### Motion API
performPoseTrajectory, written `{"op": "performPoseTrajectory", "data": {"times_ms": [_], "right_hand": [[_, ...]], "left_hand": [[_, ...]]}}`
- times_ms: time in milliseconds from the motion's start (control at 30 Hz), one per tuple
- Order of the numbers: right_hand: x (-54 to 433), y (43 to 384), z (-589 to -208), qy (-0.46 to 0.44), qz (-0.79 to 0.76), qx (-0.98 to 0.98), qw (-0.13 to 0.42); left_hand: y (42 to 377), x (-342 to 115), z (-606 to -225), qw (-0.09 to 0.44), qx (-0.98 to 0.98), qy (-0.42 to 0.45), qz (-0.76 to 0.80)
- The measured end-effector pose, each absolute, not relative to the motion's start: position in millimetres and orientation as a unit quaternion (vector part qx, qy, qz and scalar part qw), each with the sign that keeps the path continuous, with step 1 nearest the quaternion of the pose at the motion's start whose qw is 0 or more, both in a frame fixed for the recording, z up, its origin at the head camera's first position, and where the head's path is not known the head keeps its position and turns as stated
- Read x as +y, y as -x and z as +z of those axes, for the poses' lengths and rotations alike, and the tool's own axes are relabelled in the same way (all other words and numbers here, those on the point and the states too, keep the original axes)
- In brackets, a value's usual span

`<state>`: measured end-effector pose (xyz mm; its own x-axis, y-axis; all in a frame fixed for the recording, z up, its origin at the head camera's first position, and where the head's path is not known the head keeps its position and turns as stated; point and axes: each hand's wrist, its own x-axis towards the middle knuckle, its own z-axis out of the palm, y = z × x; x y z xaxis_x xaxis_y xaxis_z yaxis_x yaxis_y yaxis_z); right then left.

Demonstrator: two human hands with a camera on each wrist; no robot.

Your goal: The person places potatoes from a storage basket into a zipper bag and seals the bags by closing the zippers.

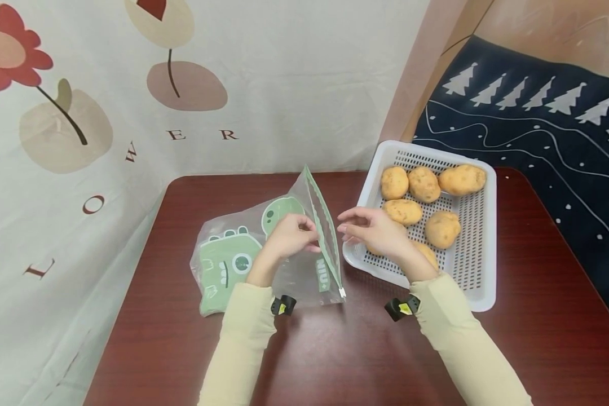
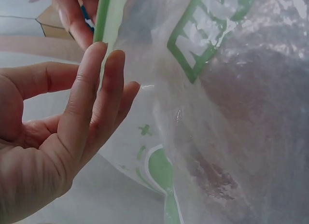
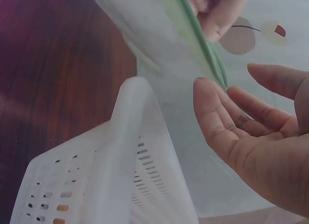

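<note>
the plastic bag is on the table, left of the white basket, with its mouth spread and facing the basket. the left hand touches the green rim; whether its fingers pinch the film cannot be told. the right hand is free of any load, fingers loosely extended, just beside the rim and over the basket's near-left side. the potatoes lie inside the basket. step in hand, as judged: opening the bag. the next move appears to call for a steady left-hand hold on the rim, keeping the mouth wide.
</note>
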<state>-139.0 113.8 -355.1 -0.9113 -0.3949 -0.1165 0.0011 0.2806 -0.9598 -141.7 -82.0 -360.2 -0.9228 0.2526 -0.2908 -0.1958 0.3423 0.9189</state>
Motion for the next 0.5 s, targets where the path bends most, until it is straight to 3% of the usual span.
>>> {"op": "performPoseTrajectory", "data": {"times_ms": [500], "right_hand": [[110.7, 139.6, -355.8, 0.125, -0.604, 0.767, 0.175]], "left_hand": [[134.6, -72.4, -353.1, 0.21, 0.766, -0.02, 0.607]]}}
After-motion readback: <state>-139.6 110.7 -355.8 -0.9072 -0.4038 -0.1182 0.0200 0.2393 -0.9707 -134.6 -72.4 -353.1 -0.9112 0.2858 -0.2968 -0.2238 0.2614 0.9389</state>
